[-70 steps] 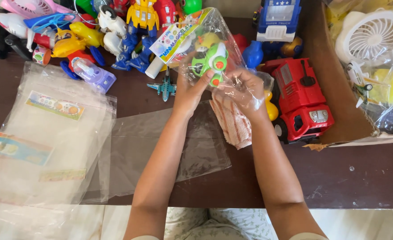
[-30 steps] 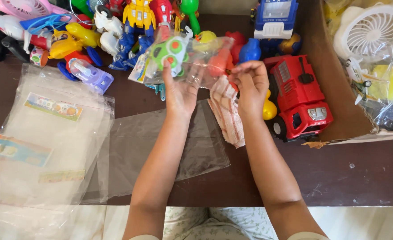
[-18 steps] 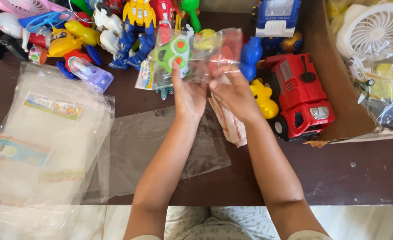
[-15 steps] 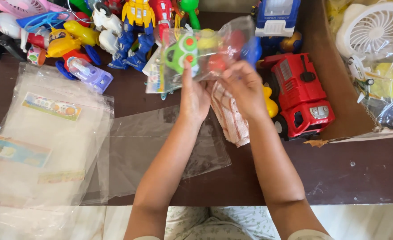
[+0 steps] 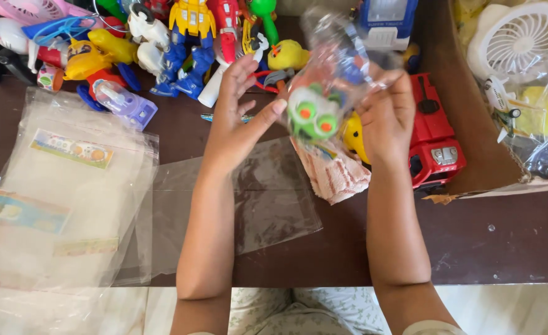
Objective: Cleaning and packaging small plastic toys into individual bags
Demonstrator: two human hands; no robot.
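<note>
Clear plastic wraps the green toy (image 5: 312, 115), a small piece with two orange-centred round parts, and this clear bag (image 5: 339, 68) is held up above the far middle of the dark brown worktop (image 5: 485, 248). The right hand (image 5: 387, 118) has its grip closed on the bag's right side, fingers curled over the crinkled plastic. The left hand (image 5: 240, 111) is spread wide, fingers apart and pointing away from the person, its thumb tip touching the bag just beside the toy. Below the hands a pink ribbed cloth (image 5: 335, 175) lies on the worktop, and next to it an empty flat clear sleeve (image 5: 268, 205) lies spread toward the near edge. At the left edge sits a stack of clear bags (image 5: 57, 211) with coloured paper labels. Along the far edge is a heap of plastic toys, among them a blue and yellow robot figure (image 5: 187, 43), a yellow duck (image 5: 286, 56) and a purple spray toy (image 5: 125, 104). A red toy truck (image 5: 438, 149) stands just right of the right hand, close against a cardboard box (image 5: 466, 124) at the right far corner, which holds a white fan (image 5: 522, 37) wrapped in plastic.
</note>
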